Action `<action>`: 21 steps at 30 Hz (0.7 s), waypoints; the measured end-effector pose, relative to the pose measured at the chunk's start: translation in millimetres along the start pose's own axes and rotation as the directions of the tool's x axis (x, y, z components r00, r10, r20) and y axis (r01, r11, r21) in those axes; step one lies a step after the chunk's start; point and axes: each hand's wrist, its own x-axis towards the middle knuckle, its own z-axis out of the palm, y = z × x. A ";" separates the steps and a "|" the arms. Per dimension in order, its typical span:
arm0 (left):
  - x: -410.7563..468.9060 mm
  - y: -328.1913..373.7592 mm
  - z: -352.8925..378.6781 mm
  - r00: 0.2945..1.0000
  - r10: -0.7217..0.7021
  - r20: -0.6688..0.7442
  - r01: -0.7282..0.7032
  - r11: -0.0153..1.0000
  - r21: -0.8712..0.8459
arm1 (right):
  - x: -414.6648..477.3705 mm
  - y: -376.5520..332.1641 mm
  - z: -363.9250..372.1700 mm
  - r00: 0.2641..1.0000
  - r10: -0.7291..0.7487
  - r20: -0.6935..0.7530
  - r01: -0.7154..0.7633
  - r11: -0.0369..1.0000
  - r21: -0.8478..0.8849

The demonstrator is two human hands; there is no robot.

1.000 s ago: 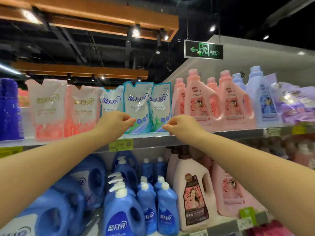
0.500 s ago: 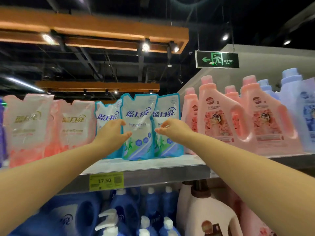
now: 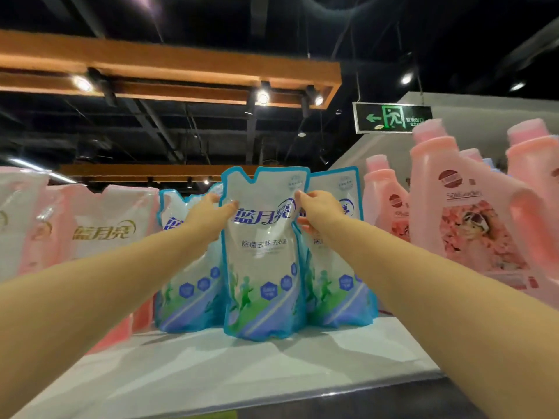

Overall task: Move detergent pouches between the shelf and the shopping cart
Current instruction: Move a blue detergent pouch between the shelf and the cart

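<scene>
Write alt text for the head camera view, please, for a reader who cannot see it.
A person's left hand and right hand grip the upper side edges of an upright blue-and-white detergent pouch at a white store shelf. Two matching pouches stand beside it, with pink-and-white pouches to the left and pink bottles to the right.

Pouches (image 3: 263, 267) line the shelf (image 3: 242, 373), with bottles (image 3: 472, 225) to their right.

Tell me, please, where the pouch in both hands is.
Head view, centre: the middle blue pouch, just ahead of two matching pouches on the white shelf.
</scene>
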 end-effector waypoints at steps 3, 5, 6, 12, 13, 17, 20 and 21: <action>17.1 -2.2 7.9 0.999 -0.051 0.012 0.052 0.992 -0.114 | 15.0 -3.9 0.6 0.998 0.067 -0.007 -0.067 0.998 0.014; 26.2 -6.5 9.0 0.997 -0.076 0.009 0.076 0.986 -0.147 | 21.8 -5.5 0.7 0.997 0.079 -0.015 -0.079 0.996 -0.036; 29.2 -8.2 8.2 0.996 -0.091 0.005 0.091 0.984 -0.150 | 24.5 -5.8 1.1 0.997 0.065 -0.030 -0.067 0.995 -0.068; 37.1 -8.0 1.2 0.990 -0.139 -0.013 0.136 0.981 -0.135 | 31.0 -7.7 -4.2 0.987 -0.034 -0.157 0.005 0.984 -0.180; 37.6 -6.3 1.0 0.991 -0.130 -0.011 0.128 0.984 -0.126 | 32.4 -7.2 -4.9 0.981 -0.063 -0.182 0.025 0.978 -0.206; 38.0 -0.8 -2.2 0.989 -0.147 -0.034 0.144 0.986 -0.081 | 32.3 -7.7 -4.5 0.976 -0.098 -0.194 0.048 0.967 -0.248; 41.0 0.0 -3.9 0.985 -0.160 -0.056 0.158 0.987 -0.039 | 34.9 -8.9 -3.9 0.965 -0.164 -0.207 0.089 0.940 -0.329; 42.4 0.2 -4.4 0.985 -0.162 -0.066 0.161 0.987 -0.025 | 36.4 -8.5 -3.1 0.961 -0.176 -0.214 0.093 0.933 -0.349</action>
